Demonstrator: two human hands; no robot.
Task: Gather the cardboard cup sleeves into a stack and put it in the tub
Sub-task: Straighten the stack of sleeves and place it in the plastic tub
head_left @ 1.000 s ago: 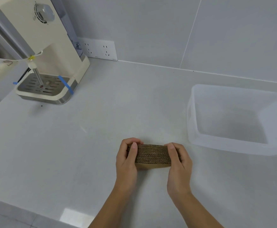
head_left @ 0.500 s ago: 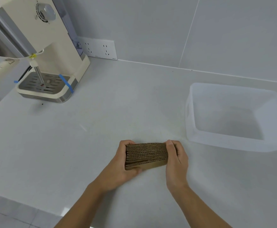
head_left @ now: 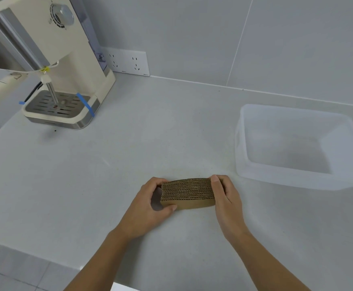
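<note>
Since the earlier frame, left hand (head_left: pixel 148 203) had turned, thumb under stack of sleeves (head_left: pixel 187 193). Both grips pinched its ends on the counter (head_left: pixel 129 164), near the tub (head_left: pixel 297 181). Light, stiff, probably prone to fanning; best held endwise.

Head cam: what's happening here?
A person presses a brown corrugated cardboard sleeve stack between both hands on the pale grey countertop: left hand at its left end, right hand at its right. The translucent plastic tub to the right has no sleeves in it yet.
</note>
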